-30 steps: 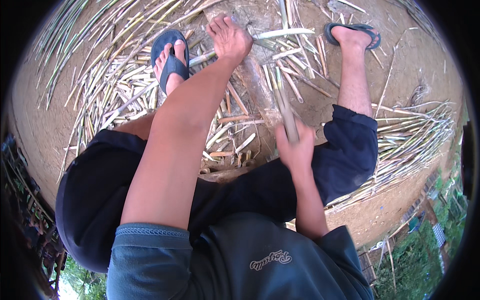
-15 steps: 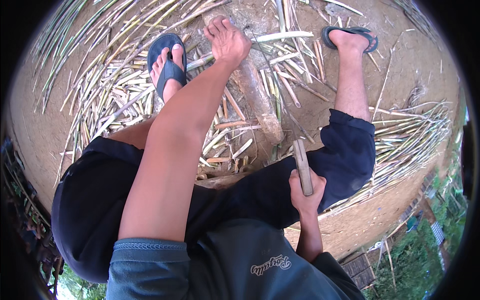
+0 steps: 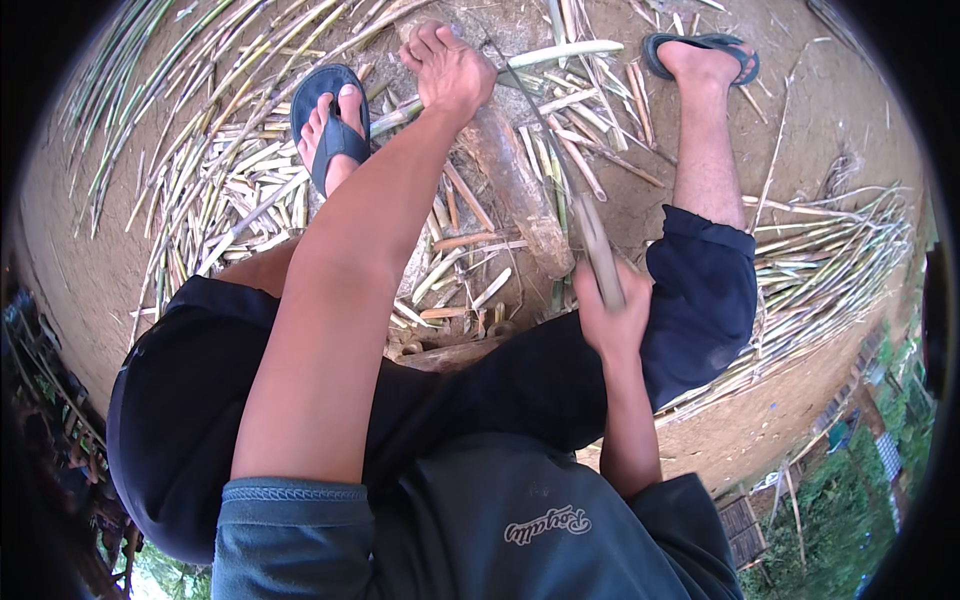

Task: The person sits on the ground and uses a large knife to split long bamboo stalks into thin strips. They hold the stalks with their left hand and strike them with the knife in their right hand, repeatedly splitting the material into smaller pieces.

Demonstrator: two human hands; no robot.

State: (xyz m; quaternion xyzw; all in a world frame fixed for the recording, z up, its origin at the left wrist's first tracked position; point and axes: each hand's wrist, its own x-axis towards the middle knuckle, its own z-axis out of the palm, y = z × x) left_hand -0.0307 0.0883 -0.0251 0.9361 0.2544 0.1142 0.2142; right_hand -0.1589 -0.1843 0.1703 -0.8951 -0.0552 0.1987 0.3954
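My left hand (image 3: 455, 72) is closed around a cane stalk (image 3: 567, 52), above the far end of a worn log (image 3: 525, 205) on the ground. The stalk's pale end sticks out to the right of that hand; its other part passes left toward my sandalled foot. In my right hand (image 3: 613, 310) is the wooden handle of a machete (image 3: 598, 250), gripped in closed fingers and a little blurred. Its thin dark blade, seen nearly edge-on, reaches up past the log and crosses near the stalk, just right of my left hand. Whether blade and stalk touch I cannot tell.
Short cut cane pieces (image 3: 265, 200) lie heaped left of the log, with more around it. Long stalks (image 3: 110, 110) fan out at the far left, and another bundle (image 3: 830, 265) lies beyond my right knee. My sandalled feet (image 3: 340, 125) stand either side of the log.
My right hand has moved forward, away from my body, carrying the machete with it. My left hand stays on the stalk in nearly the same place.
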